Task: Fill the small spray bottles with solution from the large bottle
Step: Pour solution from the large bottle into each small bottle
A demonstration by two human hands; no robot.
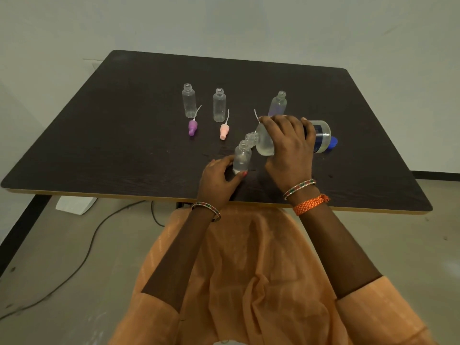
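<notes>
The bench (139, 135) is near-black with a faint wood grain and a thin yellow edge. In the right grip (288, 148) the big bottle (265, 143) is frosted clear with a dark blue label, and a blue cap (333, 142) lies just behind it. The small bottle (241, 158) in the left grip (219, 180) is clear. Beyond the grips stand three more clear bottles (189, 100), one tinted faintly lilac (278, 103). A purple spray top (192, 127) and a pink one (223, 131) lie there, both with white tubes. The wrists carry multicoloured bangles (298, 188) and an orange-and-white woven band (310, 203); the clothing (249, 270) is pale orange.
</notes>
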